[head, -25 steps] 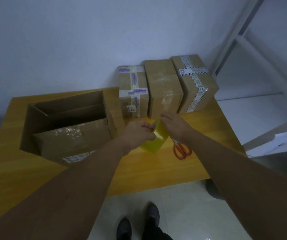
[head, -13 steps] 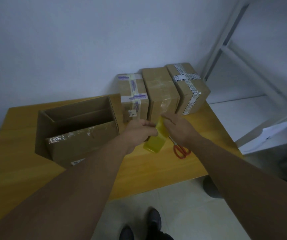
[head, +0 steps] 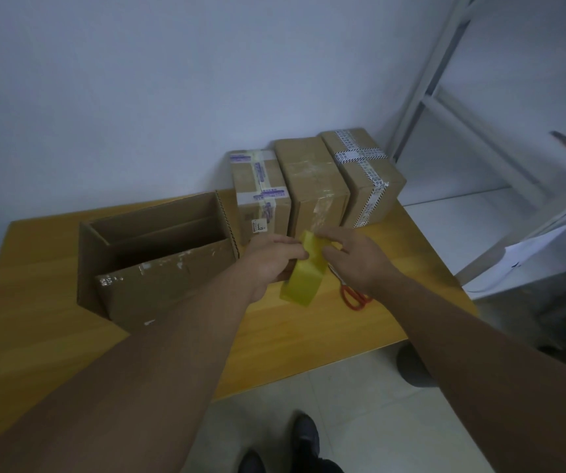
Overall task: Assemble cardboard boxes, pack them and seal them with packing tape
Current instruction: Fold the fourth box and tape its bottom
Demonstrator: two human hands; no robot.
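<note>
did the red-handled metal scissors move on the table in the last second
No. The red-handled metal scissors lie at the same spot on the yellow wooden table, before the black-and-white-taped cardboard box.

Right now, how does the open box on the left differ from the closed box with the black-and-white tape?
The open box has its top open; the taped box is closed. The open box bears only scraps of clear tape; the taped box has crossed black-and-white strips. The open box sits at the left of the table; the taped box at its far right corner. Both are brown cardboard.
</note>
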